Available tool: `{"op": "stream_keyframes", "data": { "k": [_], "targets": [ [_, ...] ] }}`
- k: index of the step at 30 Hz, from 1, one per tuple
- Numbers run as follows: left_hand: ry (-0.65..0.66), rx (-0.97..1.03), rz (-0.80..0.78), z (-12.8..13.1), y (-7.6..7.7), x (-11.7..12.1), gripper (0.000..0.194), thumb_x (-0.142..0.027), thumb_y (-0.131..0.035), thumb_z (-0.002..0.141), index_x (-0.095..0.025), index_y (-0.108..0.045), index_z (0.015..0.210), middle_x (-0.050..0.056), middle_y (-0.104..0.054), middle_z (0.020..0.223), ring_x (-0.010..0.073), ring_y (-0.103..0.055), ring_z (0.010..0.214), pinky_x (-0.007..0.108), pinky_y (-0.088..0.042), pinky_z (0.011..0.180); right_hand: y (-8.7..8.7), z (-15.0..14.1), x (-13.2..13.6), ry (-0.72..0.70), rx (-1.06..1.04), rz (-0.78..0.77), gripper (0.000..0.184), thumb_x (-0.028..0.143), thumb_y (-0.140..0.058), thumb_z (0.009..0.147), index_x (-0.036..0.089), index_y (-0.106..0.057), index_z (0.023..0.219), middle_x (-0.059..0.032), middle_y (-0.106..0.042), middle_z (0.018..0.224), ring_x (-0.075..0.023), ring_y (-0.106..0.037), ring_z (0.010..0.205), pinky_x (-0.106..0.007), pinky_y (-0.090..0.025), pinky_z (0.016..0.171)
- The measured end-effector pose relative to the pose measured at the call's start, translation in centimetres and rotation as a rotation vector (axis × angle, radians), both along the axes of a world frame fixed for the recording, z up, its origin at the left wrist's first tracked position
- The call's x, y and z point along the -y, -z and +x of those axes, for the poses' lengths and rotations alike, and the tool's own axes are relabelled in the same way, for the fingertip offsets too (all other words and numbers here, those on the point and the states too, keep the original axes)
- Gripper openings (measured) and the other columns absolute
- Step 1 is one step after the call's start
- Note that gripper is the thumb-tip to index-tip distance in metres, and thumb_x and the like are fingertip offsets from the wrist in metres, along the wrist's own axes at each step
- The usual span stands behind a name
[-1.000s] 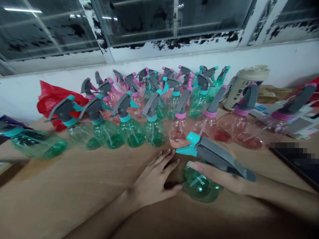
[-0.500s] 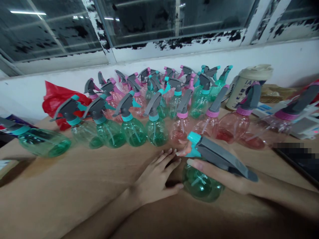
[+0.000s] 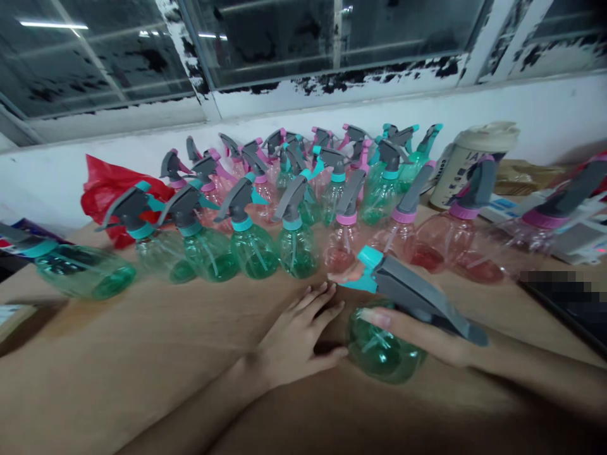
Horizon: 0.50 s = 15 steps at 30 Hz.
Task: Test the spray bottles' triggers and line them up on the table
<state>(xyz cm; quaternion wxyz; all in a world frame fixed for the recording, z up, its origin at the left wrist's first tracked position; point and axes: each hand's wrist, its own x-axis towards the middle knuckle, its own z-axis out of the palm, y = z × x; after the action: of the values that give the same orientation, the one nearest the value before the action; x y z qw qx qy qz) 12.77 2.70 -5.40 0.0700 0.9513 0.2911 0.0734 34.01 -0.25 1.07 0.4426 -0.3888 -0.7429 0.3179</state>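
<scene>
A green spray bottle point(image 3: 386, 357) with a teal nozzle and a grey sprayer head stands on the wooden table, close in front of me. My right hand point(image 3: 431, 335) is wrapped around its neck, the thumb on the near side and a fingertip showing at the teal trigger. The other fingers are hidden behind the bottle. Flat on the table to the left lies my left hand point(image 3: 294, 341), fingers spread and holding nothing. Its thumb tip is beside the bottle's base; I cannot tell whether they touch.
Behind my hands stand rows of green spray bottles point(image 3: 256, 253) and pink spray bottles point(image 3: 431, 243). A red plastic bag point(image 3: 114, 189) is at the left, a coffee tumbler point(image 3: 469, 164) at the back right. A dark flat device point(image 3: 564, 309) lies at the right edge.
The sprayer head has shifted very slightly up, and its teal trigger sticks out further to the left. My right thumb has slid a little to the right. My left hand stays still.
</scene>
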Motion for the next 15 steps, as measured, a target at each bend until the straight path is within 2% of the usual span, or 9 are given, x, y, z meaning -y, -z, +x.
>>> {"op": "stream_keyframes", "data": {
  "k": [5,10,15],
  "targets": [
    [0.009,-0.012,-0.01,0.04,-0.07,-0.13,0.065,-0.049,-0.056,0.087,-0.011,-0.041,0.137,0.015,-0.035,0.148,0.0288,-0.025,0.139,0.048,-0.026,0.112,-0.02,-0.12,0.11,-0.006,-0.047,0.009,0.028,0.032,-0.06,0.083,0.026,-0.063,0.11,-0.0018,-0.069,0.097,-0.0186,-0.066,0.081,-0.03,-0.055,0.072],
    [0.008,0.0,-0.024,0.03,-0.12,-0.15,0.064,-0.049,-0.057,0.086,-0.013,-0.041,0.137,0.015,-0.038,0.146,0.0292,-0.027,0.138,0.049,-0.028,0.111,0.24,-0.11,0.21,0.001,-0.049,0.002,0.023,0.031,-0.061,0.083,0.023,-0.064,0.104,-0.0009,-0.068,0.085,-0.0154,-0.063,0.069,-0.027,-0.052,0.062],
    [-0.016,0.022,-0.038,0.04,-0.16,0.01,0.063,-0.047,-0.056,0.085,-0.013,-0.041,0.136,0.017,-0.039,0.144,0.0313,-0.031,0.136,0.049,-0.033,0.108,0.2,-0.07,0.15,-0.022,-0.053,0.022,0.031,0.027,-0.061,0.083,0.023,-0.061,0.114,-0.0028,-0.068,0.101,-0.0169,-0.065,0.088,-0.029,-0.053,0.079]
  ]
}}
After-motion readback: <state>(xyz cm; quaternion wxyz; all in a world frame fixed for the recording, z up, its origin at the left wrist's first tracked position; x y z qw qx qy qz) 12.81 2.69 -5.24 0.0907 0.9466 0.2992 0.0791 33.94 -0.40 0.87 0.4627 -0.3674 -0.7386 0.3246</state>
